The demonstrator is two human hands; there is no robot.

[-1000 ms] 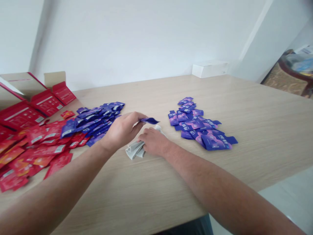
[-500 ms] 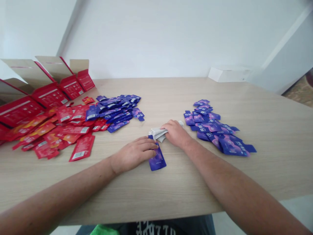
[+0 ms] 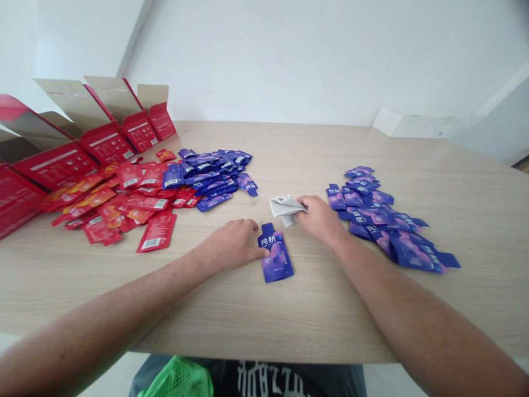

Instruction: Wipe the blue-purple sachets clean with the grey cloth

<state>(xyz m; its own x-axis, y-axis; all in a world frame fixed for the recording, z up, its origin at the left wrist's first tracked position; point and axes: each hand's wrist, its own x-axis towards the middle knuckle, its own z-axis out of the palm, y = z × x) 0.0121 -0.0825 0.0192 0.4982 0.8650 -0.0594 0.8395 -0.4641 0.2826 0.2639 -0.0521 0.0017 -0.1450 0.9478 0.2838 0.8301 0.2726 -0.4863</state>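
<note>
A blue-purple pouch [image 3: 278, 263] with white lettering lies flat on the table, its spout-shaped end pointing away from me. My left hand [image 3: 231, 243] rests at its left side, fingers apart, the thumb tip touching the pouch's edge. Just beyond the pouch, my right hand [image 3: 318, 220] pinches a folded whitish-grey cloth [image 3: 285, 206]. The cloth is held off the pouch. To the right of that hand, a spread of similar blue pouches [image 3: 372, 212] overlaps in a slanting row, printed fronts up.
On the left lies a heap of blue pouches [image 3: 210, 173] against a pile of red and orange sachets [image 3: 132, 201]. Behind them stand open red cardboard boxes [image 3: 107, 146]. A white box [image 3: 413, 124] sits at the table's back right, by the wall. Green mesh [image 3: 182, 377] shows at my lap.
My right hand has lifted the cloth away from the pouch's top end. My left hand has slid off the pouch to its left edge, uncovering the print. The view has shifted slightly.
</note>
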